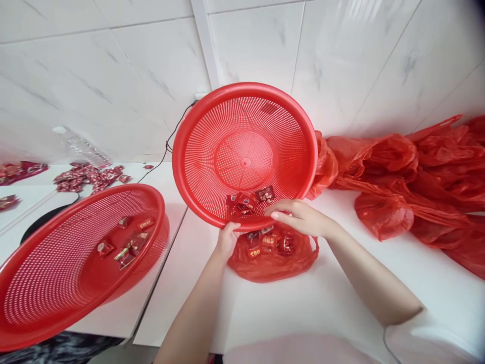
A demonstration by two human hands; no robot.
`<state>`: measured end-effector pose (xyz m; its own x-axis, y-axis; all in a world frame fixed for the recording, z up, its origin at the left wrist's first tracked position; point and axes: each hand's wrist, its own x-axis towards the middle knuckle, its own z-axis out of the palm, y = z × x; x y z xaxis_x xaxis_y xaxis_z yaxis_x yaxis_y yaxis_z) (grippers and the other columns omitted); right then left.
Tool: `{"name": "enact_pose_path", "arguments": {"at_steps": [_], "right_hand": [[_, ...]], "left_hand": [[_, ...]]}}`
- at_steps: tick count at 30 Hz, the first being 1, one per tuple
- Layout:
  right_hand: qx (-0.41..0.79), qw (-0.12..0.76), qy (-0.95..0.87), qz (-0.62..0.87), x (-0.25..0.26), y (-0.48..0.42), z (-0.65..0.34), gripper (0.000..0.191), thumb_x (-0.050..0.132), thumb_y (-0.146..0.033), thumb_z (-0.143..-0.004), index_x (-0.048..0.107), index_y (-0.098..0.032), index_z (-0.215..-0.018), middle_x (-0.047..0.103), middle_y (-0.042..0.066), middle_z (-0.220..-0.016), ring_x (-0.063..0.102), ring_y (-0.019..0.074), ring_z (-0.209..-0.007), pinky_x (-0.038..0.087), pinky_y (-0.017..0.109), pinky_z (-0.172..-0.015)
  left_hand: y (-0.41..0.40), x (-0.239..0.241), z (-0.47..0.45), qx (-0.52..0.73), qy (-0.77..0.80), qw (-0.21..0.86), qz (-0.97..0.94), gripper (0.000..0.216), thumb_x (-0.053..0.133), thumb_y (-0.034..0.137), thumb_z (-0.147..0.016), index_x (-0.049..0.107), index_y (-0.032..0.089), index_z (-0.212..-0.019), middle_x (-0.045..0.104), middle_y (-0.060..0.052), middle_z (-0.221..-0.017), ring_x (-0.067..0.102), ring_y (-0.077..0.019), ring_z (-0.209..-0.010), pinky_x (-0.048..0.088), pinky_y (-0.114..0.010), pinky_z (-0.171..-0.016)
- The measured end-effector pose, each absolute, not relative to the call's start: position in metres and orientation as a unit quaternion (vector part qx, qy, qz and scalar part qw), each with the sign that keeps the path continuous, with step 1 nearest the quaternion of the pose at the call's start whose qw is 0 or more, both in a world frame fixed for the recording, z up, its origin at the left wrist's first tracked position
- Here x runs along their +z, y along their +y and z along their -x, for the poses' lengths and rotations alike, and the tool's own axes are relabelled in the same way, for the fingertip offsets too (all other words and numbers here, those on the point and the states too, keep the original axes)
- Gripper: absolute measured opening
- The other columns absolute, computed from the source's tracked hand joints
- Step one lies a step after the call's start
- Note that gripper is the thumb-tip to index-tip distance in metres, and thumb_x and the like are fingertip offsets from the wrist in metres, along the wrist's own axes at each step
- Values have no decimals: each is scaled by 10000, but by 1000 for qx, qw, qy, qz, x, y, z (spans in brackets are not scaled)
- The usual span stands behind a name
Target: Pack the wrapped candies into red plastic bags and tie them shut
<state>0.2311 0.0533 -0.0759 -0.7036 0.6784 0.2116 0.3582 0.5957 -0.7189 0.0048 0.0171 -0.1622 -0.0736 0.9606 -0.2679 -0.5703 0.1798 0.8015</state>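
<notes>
A round red plastic basket (pixel 244 91) with mesh walls is tilted so its mouth faces me. Several red-wrapped packets (pixel 246 202) lie on its lower wall. My left hand (pixel 227 240) grips the basket's lower rim, thumb over the edge; its other fingers are mostly hidden. Reaching over the same rim further right, my right hand (pixel 297 216) has its fingers stretched out beside the packets, holding nothing that I can see. Directly below the rim, a red plastic bag (pixel 273 268) sits open on the white table (pixel 341 313), with several wrapped packets inside.
A second red basket (pixel 45 283) stands tilted at the left with several packets in it. Behind it lie a heap of small red packets (pixel 89 176) and a clear plastic bottle (pixel 81 146). Red plastic bags (pixel 390 156) are piled at the right. A black cable (pixel 166 146) hangs by the tiled wall.
</notes>
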Motion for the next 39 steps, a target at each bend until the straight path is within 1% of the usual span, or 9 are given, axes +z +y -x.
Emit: {"name": "enact_pose_path", "arguments": {"at_steps": [3, 7, 12, 20, 23, 27, 32, 35, 39], "right_hand": [[214, 283, -875, 329, -86, 56, -227, 342, 456, -427, -947, 630, -214, -1149, 611, 101, -1254, 564, 245, -1157, 446, 438, -994], [87, 224, -884, 401, -104, 61, -222, 455, 549, -421, -897, 527, -186, -1286, 451, 168, -1425, 427, 317, -1298, 384, 531, -1034], [84, 128, -898, 412, -112, 60, -217, 439, 531, -382, -915, 544, -128, -1273, 585, 174, -1258, 537, 302, -1166, 429, 482, -980], [176, 110, -912, 355, -107, 59, -227, 461, 601, -431, -861, 594, -168, -1239, 650, 145, -1135, 592, 280, -1074, 475, 417, -915], [220, 107, -922, 299, -104, 60, -231, 394, 694, -263, -784, 639, -195, -1168, 656, 108, -1132, 609, 258, -1044, 497, 380, -886], [264, 182, -902, 288, -95, 58, -230, 315, 524, -68, -843, 687, -212, -1071, 701, 63, -1037, 652, 195, -939, 520, 340, -844], [398, 348, -762, 374, -82, 56, -233, 296, 602, -330, -864, 683, -201, -1118, 722, 38, -966, 671, 189, -819, 595, 350, -727], [485, 379, -685, 390, -81, 59, -237, 376, 647, -417, -814, 692, -184, -1106, 703, 29, -899, 653, 172, -750, 620, 311, -575], [511, 407, -656, 379, -80, 60, -236, 368, 658, -406, -805, 702, -192, -1101, 699, 27, -922, 655, 151, -763, 639, 299, -607]], "left_hand": [[14, -165, -7, 604, 425, 634, -231, 392, 644, 187, -560, 683, 128, -945, 744, -78, -913, 672, -321, -969, 516, -466, -880], [10, -168, -13, 601, 424, 636, -234, 325, 651, 161, -552, 691, 189, -874, 744, -42, -868, 661, -320, -997, 516, -447, -885], [6, -168, -20, 593, 428, 639, -239, 242, 642, 159, -556, 672, 213, -790, 738, -27, -874, 646, -316, -1041, 526, -430, -868], [8, -170, -16, 604, 435, 625, -235, 262, 642, 166, -578, 679, 201, -835, 741, -26, -858, 666, -303, -989, 545, -406, -816], [10, -168, -12, 609, 443, 616, -230, 268, 637, 178, -579, 688, 170, -842, 745, -43, -863, 680, -300, -945, 545, -404, -813], [14, -166, -6, 601, 443, 628, -219, 295, 616, 203, -579, 696, 116, -849, 744, -78, -830, 690, -300, -897, 542, -419, -814], [18, -160, 1, 602, 420, 646, -211, 283, 593, 214, -622, 712, 96, -850, 748, -90, -865, 695, -251, -826, 547, -397, -817], [19, -157, 3, 616, 403, 643, -212, 288, 581, 204, -641, 715, 108, -878, 750, -79, -877, 695, -235, -823, 547, -389, -820], [18, -156, 4, 618, 404, 640, -212, 269, 577, 203, -654, 712, 104, -865, 750, -84, -887, 695, -236, -852, 538, -393, -847]]}}
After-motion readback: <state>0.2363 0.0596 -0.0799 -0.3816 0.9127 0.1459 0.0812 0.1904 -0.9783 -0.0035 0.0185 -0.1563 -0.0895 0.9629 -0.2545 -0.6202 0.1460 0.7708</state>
